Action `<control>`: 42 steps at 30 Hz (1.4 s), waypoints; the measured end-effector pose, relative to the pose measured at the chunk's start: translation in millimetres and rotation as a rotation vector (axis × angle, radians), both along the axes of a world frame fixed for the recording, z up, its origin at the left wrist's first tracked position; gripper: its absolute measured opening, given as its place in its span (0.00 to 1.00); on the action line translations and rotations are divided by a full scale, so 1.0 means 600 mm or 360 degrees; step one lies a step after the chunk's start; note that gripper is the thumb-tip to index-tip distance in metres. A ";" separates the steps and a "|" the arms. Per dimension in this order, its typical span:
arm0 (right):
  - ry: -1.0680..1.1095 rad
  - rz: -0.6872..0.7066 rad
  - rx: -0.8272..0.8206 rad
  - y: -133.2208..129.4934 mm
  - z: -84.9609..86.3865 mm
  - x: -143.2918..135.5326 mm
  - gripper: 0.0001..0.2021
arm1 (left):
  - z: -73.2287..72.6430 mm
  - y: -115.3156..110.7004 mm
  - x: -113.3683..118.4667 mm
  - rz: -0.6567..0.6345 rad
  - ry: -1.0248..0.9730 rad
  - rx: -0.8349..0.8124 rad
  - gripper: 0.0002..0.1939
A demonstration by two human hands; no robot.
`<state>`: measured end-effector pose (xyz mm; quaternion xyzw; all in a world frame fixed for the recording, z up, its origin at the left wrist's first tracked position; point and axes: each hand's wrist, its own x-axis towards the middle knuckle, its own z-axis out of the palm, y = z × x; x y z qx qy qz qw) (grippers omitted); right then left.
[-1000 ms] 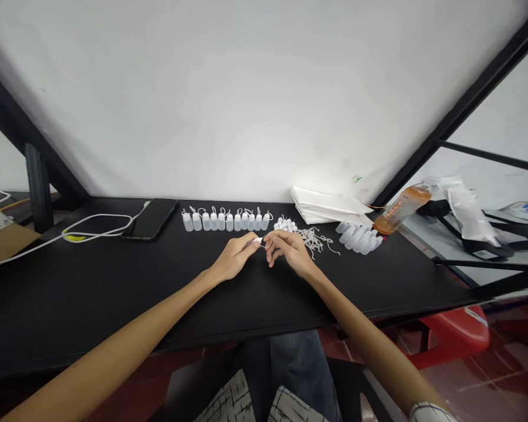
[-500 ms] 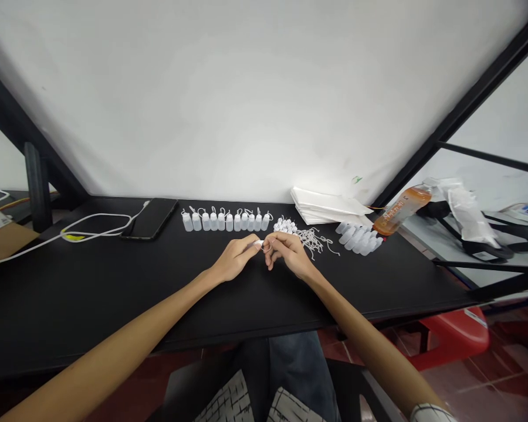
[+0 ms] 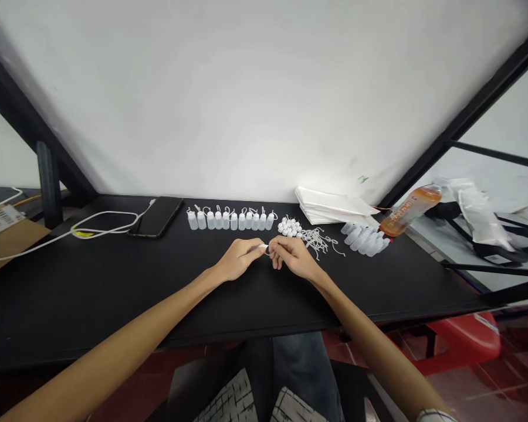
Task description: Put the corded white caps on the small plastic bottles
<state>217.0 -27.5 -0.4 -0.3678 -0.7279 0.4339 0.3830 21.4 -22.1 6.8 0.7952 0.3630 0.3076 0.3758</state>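
At the centre of the head view, just above the bare middle of the black worktop (image 3: 158, 293), the left hand (image 3: 241, 259) pinches a small white cap (image 3: 262, 247) between thumb and forefinger, mostly hidden by those fingers. Just to its right, the right hand (image 3: 294, 257) has its thumb and forefinger pressed together on a thin white cord (image 3: 267, 254) that curves across the narrow gap; the other fingers curl under. Above the hands, a row of small translucent squeeze bottles (image 3: 234, 221) stands upright, white cord loops at their tops. Right of that row come a heap of white caps (image 3: 290, 227), a tangle of loose white cords (image 3: 317, 240) and a cluster of bottles lying on their sides (image 3: 365, 239). Behind these lies a stack of white paper (image 3: 334, 206); right of centre, an orange drink bottle (image 3: 410, 210) lies beside the cluster. Left of the row rests a black smartphone (image 3: 157, 217), a white cable (image 3: 103, 213) looping beside it.
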 end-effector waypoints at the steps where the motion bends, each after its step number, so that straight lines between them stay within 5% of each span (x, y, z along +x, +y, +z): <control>1: -0.0036 0.0010 -0.0005 0.000 0.000 0.001 0.16 | 0.000 0.000 0.000 -0.0002 0.0017 0.0004 0.18; 17: -0.0121 0.0166 -0.0164 0.000 0.011 0.001 0.16 | -0.004 0.006 -0.002 -0.0056 0.0149 0.0059 0.18; 26: 0.0051 0.0010 -0.0212 0.012 0.015 0.006 0.17 | 0.001 0.013 -0.001 -0.0060 -0.0046 -0.0167 0.18; 34: -0.0291 -0.0451 0.0402 0.019 0.002 0.018 0.15 | 0.004 0.022 -0.018 -0.0002 -0.0060 -0.0104 0.12; 42: -0.0791 -0.0499 0.0845 0.023 -0.016 0.012 0.18 | -0.002 0.033 -0.029 0.0310 0.0240 0.0166 0.15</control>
